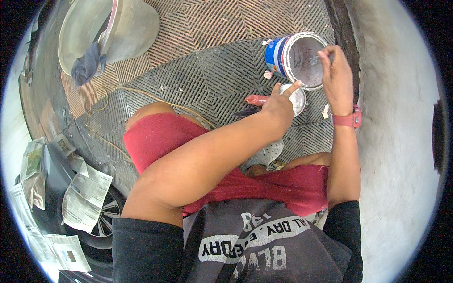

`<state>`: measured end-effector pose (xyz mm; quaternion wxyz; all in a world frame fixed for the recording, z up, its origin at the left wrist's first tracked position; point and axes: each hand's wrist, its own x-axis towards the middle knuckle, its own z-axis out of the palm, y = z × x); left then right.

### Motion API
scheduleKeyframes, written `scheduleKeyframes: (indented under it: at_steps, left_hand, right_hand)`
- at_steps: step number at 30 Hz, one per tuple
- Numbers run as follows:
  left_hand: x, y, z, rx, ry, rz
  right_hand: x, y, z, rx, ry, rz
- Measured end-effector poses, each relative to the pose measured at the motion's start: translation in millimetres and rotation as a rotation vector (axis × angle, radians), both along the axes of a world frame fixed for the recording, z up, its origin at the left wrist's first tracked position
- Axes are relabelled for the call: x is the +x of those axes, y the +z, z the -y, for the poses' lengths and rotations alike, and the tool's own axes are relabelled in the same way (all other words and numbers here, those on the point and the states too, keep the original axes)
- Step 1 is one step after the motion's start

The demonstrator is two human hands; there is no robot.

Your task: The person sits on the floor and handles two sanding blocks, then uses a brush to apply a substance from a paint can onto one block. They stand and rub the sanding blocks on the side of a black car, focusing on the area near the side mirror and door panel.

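Note:
A blue, white-rimmed paint can [277, 57] is tipped with its mouth toward the right, and its inside is coated in pale grey-white paint. My right hand [340, 78] is at the right side of the rim, thumb and fingers curled round its edge. Below the can, my left hand [278, 111] has its fingers apart, one fingertip touching the lower rim. Partly under that hand lies a round white lid or shallow dish [298, 100]. Beside it is a red-handled tool [256, 100]; its far end is hard to make out.
A large pale tub [134, 33] with a dark cloth [86, 65] over its edge stands at the far left. A thin yellowish hose or cord [163, 100] crosses the grated floor mat [212, 61]. A car wheel [109, 212] with newspaper sheets [87, 198] is at left; a pale wall [396, 141] borders the right.

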<state>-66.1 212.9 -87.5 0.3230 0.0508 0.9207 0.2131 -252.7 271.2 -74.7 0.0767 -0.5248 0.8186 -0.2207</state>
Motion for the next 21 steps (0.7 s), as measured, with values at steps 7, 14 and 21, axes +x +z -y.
scheduleKeyframes:
  at_steps: [7,14,21]
  left_hand:
    - [-0.6,0.2,-0.5,-0.047,-0.091,-0.032]
    - [1.6,4.4,2.7,-0.037,-0.077,-0.041]
    - [-0.5,-1.0,0.1,-0.041,-0.066,-0.035]
  right_hand:
    - [5.9,10.3,8.0,0.022,0.055,-0.008]
    - [-5.5,-18.4,-2.5,0.072,0.025,0.065]
    - [-5.0,6.7,2.4,-0.042,0.059,-0.006]
